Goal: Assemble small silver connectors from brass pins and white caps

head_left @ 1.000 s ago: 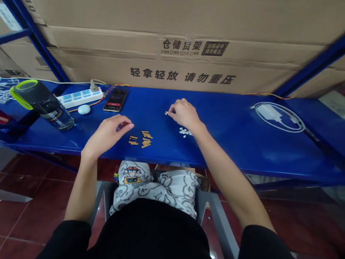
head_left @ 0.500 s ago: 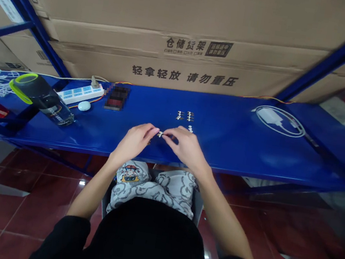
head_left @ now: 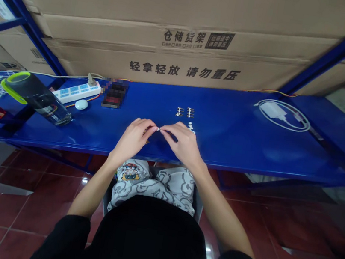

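Observation:
My left hand [head_left: 136, 136] and my right hand [head_left: 181, 139] meet fingertip to fingertip above the front of the blue shelf. Between them is a small white piece [head_left: 158, 129], pinched from both sides; its exact shape is mostly hidden by the fingers. Several small white pieces with thin brownish pins [head_left: 189, 112] lie in two short columns beyond my right hand. Closer to that hand are several loose white pieces [head_left: 190, 126], partly covered by its knuckles. Small yellowish-brown bits [head_left: 147, 142] show beneath my left hand.
On the left a dark bottle with a lime-green cap loop [head_left: 39, 98] lies by a white power strip [head_left: 77, 92] and a round white object [head_left: 81, 104]. A blurred dark item [head_left: 114, 95] is behind. A charger with coiled cable [head_left: 278, 112] rests right; cardboard [head_left: 183, 57] stands behind.
My fingertips have come closer together, and the piece between them is more covered. The whole view has shifted slightly; the laid-out pieces stay in place on the shelf.

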The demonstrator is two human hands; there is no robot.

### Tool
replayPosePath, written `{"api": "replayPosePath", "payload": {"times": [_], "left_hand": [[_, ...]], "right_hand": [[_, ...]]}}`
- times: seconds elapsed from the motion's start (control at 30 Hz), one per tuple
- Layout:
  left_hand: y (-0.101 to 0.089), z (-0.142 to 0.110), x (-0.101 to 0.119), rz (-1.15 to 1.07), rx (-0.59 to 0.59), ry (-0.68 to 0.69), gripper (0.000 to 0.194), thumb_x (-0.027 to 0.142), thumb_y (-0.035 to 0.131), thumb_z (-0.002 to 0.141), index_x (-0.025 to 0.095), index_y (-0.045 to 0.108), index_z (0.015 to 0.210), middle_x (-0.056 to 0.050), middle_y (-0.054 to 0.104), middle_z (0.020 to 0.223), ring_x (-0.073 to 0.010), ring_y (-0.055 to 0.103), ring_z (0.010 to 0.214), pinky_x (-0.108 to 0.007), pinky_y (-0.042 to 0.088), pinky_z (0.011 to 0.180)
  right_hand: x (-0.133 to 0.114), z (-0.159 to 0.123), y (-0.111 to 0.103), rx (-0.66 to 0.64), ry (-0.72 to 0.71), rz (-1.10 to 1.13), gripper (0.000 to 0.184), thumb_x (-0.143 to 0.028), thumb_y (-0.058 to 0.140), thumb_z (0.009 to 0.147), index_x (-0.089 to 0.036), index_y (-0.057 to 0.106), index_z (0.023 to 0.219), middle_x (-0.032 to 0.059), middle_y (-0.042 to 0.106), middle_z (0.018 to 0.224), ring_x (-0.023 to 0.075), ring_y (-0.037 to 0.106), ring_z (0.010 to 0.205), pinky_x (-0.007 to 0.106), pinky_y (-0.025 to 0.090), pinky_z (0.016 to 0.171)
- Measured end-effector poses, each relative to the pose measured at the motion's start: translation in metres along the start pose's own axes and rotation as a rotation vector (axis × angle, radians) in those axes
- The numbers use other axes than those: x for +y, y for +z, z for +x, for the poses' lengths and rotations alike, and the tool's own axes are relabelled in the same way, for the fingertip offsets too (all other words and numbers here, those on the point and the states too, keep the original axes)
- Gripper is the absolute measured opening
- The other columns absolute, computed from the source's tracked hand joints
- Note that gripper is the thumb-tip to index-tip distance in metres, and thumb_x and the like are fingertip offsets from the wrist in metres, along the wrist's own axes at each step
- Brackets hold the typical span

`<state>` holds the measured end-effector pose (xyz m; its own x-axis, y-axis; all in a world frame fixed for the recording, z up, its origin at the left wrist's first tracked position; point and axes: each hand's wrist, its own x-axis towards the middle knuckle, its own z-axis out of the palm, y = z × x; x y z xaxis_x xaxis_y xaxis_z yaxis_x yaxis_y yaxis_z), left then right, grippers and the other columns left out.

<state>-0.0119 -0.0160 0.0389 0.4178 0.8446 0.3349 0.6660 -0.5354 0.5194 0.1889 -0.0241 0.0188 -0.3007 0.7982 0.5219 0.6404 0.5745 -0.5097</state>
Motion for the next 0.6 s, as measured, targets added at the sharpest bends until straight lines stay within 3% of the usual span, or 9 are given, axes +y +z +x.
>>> {"api": "replayPosePath", "payload": {"times": [0.1,0.2,0.27,0.33,0.4,0.6], "left_hand": [[-0.011,-0.001,-0.004,-0.007,0.062,-0.044,0.017,0.031,0.050,0.106,0.022,0.064,0.100,-0.002,0.071,0.095,-0.0207,0.060,0.090,-0.034,0.047,0.087],[-0.023,-0.002,-0.007,-0.019,0.147,-0.085,0.018,0.032,0.051,0.106,0.023,0.065,0.099,-0.002,0.070,0.092,-0.0193,0.061,0.087,-0.032,0.047,0.084],[-0.030,-0.004,-0.008,-0.042,0.210,-0.081,0.020,0.034,0.051,0.106,0.023,0.065,0.098,-0.002,0.070,0.092,-0.0184,0.061,0.085,-0.032,0.046,0.082],[-0.035,-0.006,-0.008,-0.067,0.261,-0.069,0.022,0.035,0.050,0.106,0.022,0.064,0.097,-0.002,0.071,0.094,-0.0179,0.062,0.085,-0.031,0.047,0.082],[-0.037,-0.007,-0.008,-0.084,0.292,-0.064,0.022,0.036,0.050,0.106,0.022,0.064,0.097,-0.002,0.071,0.094,-0.0176,0.062,0.084,-0.031,0.047,0.081],[-0.040,-0.009,-0.007,-0.080,0.345,-0.050,0.021,0.037,0.052,0.105,0.023,0.065,0.098,-0.002,0.071,0.091,-0.0169,0.061,0.081,-0.030,0.048,0.078]], "right_hand": [[-0.002,-0.003,-0.012,0.093,0.008,0.028,0.026,-0.034,0.054,0.102,-0.027,0.073,0.118,0.0059,0.077,0.109,0.0226,0.070,0.095,0.042,0.055,0.090],[-0.004,-0.023,-0.024,0.171,0.024,0.001,0.026,-0.034,0.052,0.103,-0.025,0.076,0.108,0.0062,0.078,0.101,0.0214,0.072,0.089,0.039,0.055,0.083],[-0.004,-0.047,-0.027,0.040,-0.013,-0.009,0.027,-0.034,0.050,0.103,-0.026,0.076,0.099,0.0043,0.078,0.089,0.0195,0.071,0.078,0.037,0.055,0.075],[-0.003,-0.077,-0.025,-0.184,-0.116,-0.014,0.029,-0.032,0.050,0.102,-0.025,0.075,0.089,0.0024,0.075,0.074,0.0173,0.066,0.064,0.035,0.052,0.066],[0.002,-0.106,-0.020,-0.355,-0.148,-0.096,0.032,-0.031,0.049,0.102,-0.024,0.074,0.082,0.0027,0.073,0.071,0.0181,0.065,0.063,0.036,0.050,0.065],[0.030,-0.165,-0.011,-0.649,0.138,-0.121,0.032,-0.031,0.045,0.103,-0.023,0.076,0.097,0.0069,0.077,0.087,0.0228,0.072,0.077,0.035,0.052,0.067]]}}
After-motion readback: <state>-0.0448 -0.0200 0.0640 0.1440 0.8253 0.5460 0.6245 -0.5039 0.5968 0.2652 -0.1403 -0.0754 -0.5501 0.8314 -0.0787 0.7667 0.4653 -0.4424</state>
